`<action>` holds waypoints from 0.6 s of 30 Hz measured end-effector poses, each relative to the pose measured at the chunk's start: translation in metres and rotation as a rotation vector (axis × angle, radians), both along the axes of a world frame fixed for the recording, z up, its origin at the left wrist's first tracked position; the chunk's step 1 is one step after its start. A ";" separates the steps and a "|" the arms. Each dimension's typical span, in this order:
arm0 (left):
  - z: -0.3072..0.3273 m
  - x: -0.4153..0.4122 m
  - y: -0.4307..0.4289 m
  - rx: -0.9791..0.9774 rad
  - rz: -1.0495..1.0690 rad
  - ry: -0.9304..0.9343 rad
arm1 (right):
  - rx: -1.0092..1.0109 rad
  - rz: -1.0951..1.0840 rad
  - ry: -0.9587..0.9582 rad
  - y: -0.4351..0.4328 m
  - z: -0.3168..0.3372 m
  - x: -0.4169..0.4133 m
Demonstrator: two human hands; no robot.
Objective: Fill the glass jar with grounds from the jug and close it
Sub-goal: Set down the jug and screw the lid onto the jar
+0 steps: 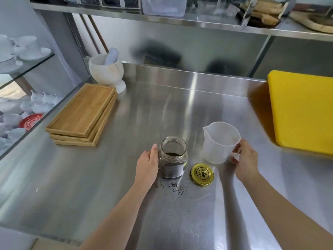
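Observation:
An open glass jar (173, 156) stands upright on the steel counter (180, 109), holding dark grounds up to about its shoulder. My left hand (147, 165) wraps its left side. To its right a translucent plastic jug (219, 141) stands upright and looks empty, its spout toward the jar. My right hand (245, 157) grips the jug's right side at the handle. The gold lid (201, 175) lies flat on the counter between jar and jug, nearer to me. Spilled grounds (173, 185) are scattered in front of the jar.
Three stacked wooden trays (81, 114) lie at the left, with a white mortar and pestle (108, 69) behind them. A yellow cutting board (302, 112) lies at the right edge. A glass cabinet of white cups (21, 73) stands at far left, a steel shelf (180, 18) overhead.

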State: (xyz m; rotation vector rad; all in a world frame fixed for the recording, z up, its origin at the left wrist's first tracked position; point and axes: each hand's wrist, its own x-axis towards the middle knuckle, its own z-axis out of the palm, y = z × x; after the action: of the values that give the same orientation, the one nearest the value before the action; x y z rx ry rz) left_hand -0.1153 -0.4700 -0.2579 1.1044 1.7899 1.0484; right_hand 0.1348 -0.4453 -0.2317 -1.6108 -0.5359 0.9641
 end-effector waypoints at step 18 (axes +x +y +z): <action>-0.008 0.000 0.003 0.013 -0.027 -0.038 | 0.525 0.554 -0.594 -0.027 0.051 -0.033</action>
State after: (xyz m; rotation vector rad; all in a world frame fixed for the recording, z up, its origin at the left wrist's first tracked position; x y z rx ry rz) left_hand -0.1156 -0.4671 -0.2662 1.1067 1.7361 1.0601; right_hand 0.1023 -0.4727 -0.1802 -1.2605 -1.5672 0.6277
